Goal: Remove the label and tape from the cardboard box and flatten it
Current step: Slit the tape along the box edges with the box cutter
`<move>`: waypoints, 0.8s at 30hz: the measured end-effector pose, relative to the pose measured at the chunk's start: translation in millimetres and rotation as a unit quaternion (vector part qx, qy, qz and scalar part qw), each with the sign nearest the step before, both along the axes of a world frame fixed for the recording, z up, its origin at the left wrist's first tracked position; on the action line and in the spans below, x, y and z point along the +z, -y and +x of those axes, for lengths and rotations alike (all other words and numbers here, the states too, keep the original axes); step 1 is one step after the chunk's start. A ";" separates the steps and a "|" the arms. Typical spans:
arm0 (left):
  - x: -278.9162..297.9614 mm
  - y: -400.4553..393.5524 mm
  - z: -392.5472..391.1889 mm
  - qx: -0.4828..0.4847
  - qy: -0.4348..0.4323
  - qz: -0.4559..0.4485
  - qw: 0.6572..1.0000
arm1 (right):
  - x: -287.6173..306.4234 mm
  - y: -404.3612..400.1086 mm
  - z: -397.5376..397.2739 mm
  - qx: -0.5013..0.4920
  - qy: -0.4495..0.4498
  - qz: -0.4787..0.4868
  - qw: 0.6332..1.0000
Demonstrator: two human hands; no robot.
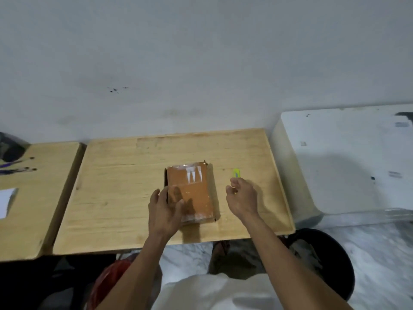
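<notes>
A brown cardboard box [194,189] lies flat in the middle of the wooden table [125,198]. Clear tape shines across its far end, with white label scraps [194,175] there, and more tape wraps its near end. My left hand [164,209] holds the box's near-left corner, fingers down the left side and thumb on top. To the right of the box lies a yellow-green utility knife [236,172]. My right hand [242,198] has thumb and forefinger curled around the knife's near end, low over the table.
A second wooden table [33,198] adjoins on the left, with pens and white paper [6,201]. A white plastic bin [348,162] stands to the right. A black bin [324,260] sits below the table's near-right corner. A wall rises behind.
</notes>
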State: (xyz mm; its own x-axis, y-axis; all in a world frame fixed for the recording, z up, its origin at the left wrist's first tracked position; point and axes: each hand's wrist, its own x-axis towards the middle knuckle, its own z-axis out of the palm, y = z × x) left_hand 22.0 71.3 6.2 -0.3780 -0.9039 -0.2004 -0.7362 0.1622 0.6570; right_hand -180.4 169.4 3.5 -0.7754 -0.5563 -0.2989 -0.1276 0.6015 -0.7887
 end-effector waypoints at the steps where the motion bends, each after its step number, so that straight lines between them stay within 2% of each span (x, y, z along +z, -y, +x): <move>1: -4.1 5.4 -5.0 -0.003 0.011 0.003 1.000 | -5.6 4.4 -6.3 0.000 0.001 0.010 1.000; 8: -29.5 22.4 -39.4 0.034 0.050 0.041 0.997 | -41.2 29.6 -41.2 -0.007 -0.039 0.077 0.996; 13: -40.6 23.0 -53.5 0.030 0.070 0.032 0.997 | -58.1 36.3 -46.0 -0.027 -0.026 0.125 0.991; 17: -45.1 19.2 -59.5 0.041 0.085 0.023 0.995 | -67.3 41.5 -45.8 -0.034 -0.048 0.175 0.983; 24: -50.3 11.4 -58.6 0.047 0.119 0.018 0.992 | -73.0 48.5 -44.3 -0.045 -0.041 0.181 0.982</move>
State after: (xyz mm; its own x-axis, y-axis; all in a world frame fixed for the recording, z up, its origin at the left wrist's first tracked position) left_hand -36.6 59.9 -44.1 -0.2309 -0.9232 -0.3073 -0.8820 0.0652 0.4668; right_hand -224.7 120.9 -69.5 -0.8462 -0.3528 -0.3992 -0.1146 0.8523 -0.5104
